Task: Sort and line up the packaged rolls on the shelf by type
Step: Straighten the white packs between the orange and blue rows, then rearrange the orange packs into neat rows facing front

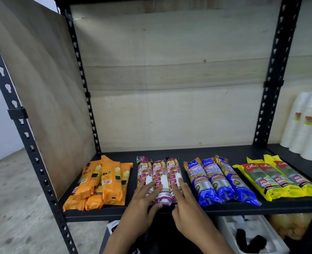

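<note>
Left hand (142, 198) and right hand (185, 200) lie flat, fingers straight, on the three drawstring rolls (159, 173) mid-shelf (188, 154), thumbs at the front ends, probably squaring them up. Blue rolls (215, 178) and yellow rolls (276, 178) look lined up; the orange rolls (104, 180) are a jumble.

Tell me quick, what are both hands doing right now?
Left hand: open, fingers flat on the purple rolls.
Right hand: open, fingers flat on the same rolls.
</note>
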Demonstrator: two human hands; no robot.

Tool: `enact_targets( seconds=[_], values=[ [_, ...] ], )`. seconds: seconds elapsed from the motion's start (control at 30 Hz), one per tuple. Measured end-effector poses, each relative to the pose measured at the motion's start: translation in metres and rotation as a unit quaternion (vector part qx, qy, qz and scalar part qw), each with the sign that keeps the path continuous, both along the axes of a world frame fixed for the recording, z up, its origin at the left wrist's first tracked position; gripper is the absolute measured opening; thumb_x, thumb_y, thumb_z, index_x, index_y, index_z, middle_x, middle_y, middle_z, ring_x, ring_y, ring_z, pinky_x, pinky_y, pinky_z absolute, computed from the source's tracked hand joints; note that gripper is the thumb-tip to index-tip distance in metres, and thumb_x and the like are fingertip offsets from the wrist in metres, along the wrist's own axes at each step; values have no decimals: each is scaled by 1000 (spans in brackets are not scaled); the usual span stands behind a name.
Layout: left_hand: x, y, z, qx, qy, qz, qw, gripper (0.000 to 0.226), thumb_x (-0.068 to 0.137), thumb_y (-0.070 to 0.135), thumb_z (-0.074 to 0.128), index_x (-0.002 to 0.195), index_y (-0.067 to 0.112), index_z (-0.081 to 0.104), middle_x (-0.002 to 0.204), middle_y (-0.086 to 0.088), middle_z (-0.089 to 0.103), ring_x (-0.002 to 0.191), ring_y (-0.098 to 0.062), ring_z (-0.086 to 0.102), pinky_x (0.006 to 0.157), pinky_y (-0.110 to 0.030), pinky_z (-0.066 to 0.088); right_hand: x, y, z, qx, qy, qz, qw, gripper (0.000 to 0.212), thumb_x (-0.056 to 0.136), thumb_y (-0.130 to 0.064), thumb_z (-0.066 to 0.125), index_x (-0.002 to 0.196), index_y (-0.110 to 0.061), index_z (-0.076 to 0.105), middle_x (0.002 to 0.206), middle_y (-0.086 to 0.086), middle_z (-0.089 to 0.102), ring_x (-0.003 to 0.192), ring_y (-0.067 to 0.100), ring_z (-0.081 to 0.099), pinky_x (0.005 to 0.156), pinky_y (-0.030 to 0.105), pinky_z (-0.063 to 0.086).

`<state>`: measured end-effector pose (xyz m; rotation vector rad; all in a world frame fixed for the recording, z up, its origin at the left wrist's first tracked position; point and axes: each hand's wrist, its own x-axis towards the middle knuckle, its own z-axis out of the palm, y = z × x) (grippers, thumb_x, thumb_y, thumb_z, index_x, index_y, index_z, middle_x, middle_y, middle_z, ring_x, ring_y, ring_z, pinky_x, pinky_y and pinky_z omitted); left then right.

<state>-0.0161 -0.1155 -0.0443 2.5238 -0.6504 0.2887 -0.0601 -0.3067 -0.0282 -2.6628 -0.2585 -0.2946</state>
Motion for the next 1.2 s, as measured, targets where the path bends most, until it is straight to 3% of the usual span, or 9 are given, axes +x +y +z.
enact_targets(
  seconds=[0.13,0.23,0.37,0.43,0.53,0.67,0.83,0.97,1.2],
  values=[
    [-3,2,3,-21,5,-13,1000,59,96,54,51,149,56,25,161,30,11,150,0,-14,125,-38,14,-2,1,-1,13,5,-6,1000,72,101,-37,42,158,-28,-1,164,-7,-24,149,15,-25,120,34,19],
    [-10,3,9,-58,-15,-15,998,60,95,57,53,149,55,27,161,32,9,149,4,-12,122,-29,12,-1,6,1,31,-19,-14,999,73,99,-49,43,157,-34,1,164,-9,-22,148,12,-28,120,37,21],
    [-21,13,25,-120,-73,23,990,49,99,42,54,146,43,43,154,23,37,147,4,22,117,-22,31,-3,18,13,54,-56,-11,997,62,97,-48,47,154,-35,24,165,-14,-3,153,9,-2,109,35,40],
    [-26,25,37,-157,-121,56,979,37,100,30,58,137,34,57,137,20,56,131,10,43,105,-19,44,-1,26,21,54,-79,-4,995,57,97,-48,47,150,-33,33,162,-16,7,149,10,20,100,32,47],
    [-34,50,53,-198,-174,91,960,23,98,20,60,119,26,67,113,18,65,108,3,60,85,-16,51,3,43,30,59,-94,28,993,52,98,-45,49,147,-31,38,157,-15,19,143,10,31,96,31,49],
    [-29,89,60,-190,-209,180,942,19,96,21,63,114,27,68,115,14,61,108,-1,55,88,-13,42,13,76,42,86,-85,87,989,53,99,-50,47,148,-33,36,151,-17,28,135,7,40,92,24,45],
    [2,135,56,-134,-109,305,937,37,91,27,67,128,23,64,132,-10,55,121,-33,53,97,-48,50,35,117,50,90,-29,149,984,74,89,-67,49,153,-41,21,153,-14,23,139,12,33,103,33,42],
    [14,143,51,-103,13,295,950,54,93,36,62,144,25,50,155,-12,38,138,-32,42,110,-41,40,44,140,50,78,17,168,983,86,83,-73,54,153,-46,13,161,-18,4,148,18,20,111,46,38],
    [24,147,45,-91,12,283,955,49,90,31,66,138,27,57,152,-16,45,139,-31,44,108,-36,41,48,165,42,54,46,149,986,71,92,-50,56,154,-39,24,167,-3,2,151,26,12,114,48,33]
  ],
)
